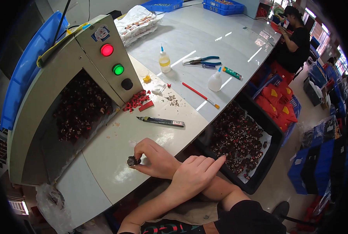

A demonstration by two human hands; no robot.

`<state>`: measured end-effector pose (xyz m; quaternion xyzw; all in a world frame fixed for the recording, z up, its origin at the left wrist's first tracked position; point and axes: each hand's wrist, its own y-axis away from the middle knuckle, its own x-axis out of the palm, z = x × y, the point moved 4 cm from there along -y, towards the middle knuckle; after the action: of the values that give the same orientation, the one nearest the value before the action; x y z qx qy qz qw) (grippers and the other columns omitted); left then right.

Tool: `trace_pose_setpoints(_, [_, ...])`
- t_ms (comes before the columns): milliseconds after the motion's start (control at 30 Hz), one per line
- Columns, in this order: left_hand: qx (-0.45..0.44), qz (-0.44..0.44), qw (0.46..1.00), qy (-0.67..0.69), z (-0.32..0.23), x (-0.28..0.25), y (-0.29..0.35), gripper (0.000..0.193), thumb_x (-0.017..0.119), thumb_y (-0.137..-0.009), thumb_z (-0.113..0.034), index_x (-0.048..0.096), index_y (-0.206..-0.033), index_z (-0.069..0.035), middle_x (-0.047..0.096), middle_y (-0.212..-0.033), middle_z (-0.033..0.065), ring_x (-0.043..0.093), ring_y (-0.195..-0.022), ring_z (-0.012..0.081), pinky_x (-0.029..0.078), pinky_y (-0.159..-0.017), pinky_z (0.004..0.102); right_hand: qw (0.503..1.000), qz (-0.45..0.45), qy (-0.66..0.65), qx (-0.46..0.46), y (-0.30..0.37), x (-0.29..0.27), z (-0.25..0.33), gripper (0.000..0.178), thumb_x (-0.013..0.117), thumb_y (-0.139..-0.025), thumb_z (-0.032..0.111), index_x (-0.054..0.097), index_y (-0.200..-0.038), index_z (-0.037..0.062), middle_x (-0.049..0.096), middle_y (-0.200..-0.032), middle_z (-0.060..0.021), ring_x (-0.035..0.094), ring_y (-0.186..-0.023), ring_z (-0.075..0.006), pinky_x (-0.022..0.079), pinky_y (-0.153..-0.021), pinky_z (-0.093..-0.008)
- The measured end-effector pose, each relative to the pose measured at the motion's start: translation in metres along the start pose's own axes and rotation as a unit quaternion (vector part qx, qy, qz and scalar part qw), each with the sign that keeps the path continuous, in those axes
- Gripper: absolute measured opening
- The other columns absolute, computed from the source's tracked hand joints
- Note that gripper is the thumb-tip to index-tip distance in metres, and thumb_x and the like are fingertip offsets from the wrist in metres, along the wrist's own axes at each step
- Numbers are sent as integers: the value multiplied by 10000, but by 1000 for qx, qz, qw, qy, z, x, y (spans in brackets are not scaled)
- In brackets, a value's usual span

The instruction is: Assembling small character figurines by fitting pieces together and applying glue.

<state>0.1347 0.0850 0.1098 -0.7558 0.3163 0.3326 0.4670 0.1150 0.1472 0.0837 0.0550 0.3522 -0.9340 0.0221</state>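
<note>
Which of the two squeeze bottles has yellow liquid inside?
The left bottle, standing left of the pliers: yellow shows inside it, while the right bottle looks whitish throughout.

Right hand [156, 160] pinches 1 dark piece [133, 161] over table [103, 165]; left hand [192, 175] lies across right forearm [220, 190].

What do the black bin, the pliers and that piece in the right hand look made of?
Black bin: probably moulded plastic, satin, with a smooth one-piece rim.
Pliers: likely steel, from the dark metallic look; teal handles seem plastic- or rubber-coated.
Dark piece in the right hand: rough, lumpy surface; too small to name its material.
</note>
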Motion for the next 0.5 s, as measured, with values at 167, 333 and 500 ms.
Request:
trace_pose_setpoints(167, [3, 3, 999, -38, -1, 2, 1, 403, 602, -684, -119, 624, -1085, -89, 556, -741, -10, 576, -699, 144, 452, -616, 270, 1000, -4, 4, 0, 1, 0, -1, 340, 754, -689, 2, 481, -885, 53, 515, -851, -54, 521, -769, -214, 449, -689, -311])
trace_pose_setpoints(333, [6, -7, 999, -34, 0, 4, 3, 390, 609, -688, -116, 623, -1077, -87, 556, -740, -9, 572, -688, 143, 449, -614, 267, 1000, -1, 15, -3, 2, 0, -2, 338, 752, -690, 3, 481, -885, 52, 511, -855, -54, 517, -774, -214, 446, -694, -311])
trace_pose_setpoints(500, [13, 7, 999, -38, 0, 3, 1, 432, 539, -733, -146, 583, -1152, -47, 501, -751, 13, 543, -713, 150, 437, -649, 272, 1000, 4, 6, 4, -2, -1, 0, 334, 751, -693, 8, 481, -884, 50, 508, -860, -56, 516, -784, -216, 445, -700, -309])
